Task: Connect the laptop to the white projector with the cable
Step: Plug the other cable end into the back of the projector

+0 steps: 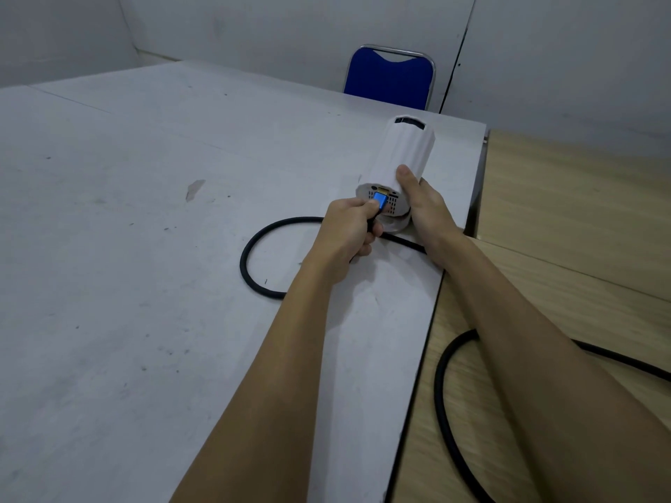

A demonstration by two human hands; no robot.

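In your head view, the white projector point(401, 159) lies on its side near the right edge of the grey table point(145, 248), its long axis running away from you and a little to the right. Its ported rear face points back toward you, the far end toward the blue chair point(390, 79).

You can count one projector, one black cable point(250, 245), one blue connector point(380, 202) and one chair; no laptop shows here.

Your left hand point(348, 235) is closed around the cable end, fingers point(357, 205) curled tight just behind the connector, whose tip is at the rear face. Whether it is seated in a port, you cannot tell.

Your right hand point(425, 208) wraps the projector's near end from the right, thumb point(403, 175) pressed on top of the ribbed body, the other fingers hidden beneath.

The cable loops on the grey table, passes under your forearms and curves across the wooden table point(581, 212) on the right.
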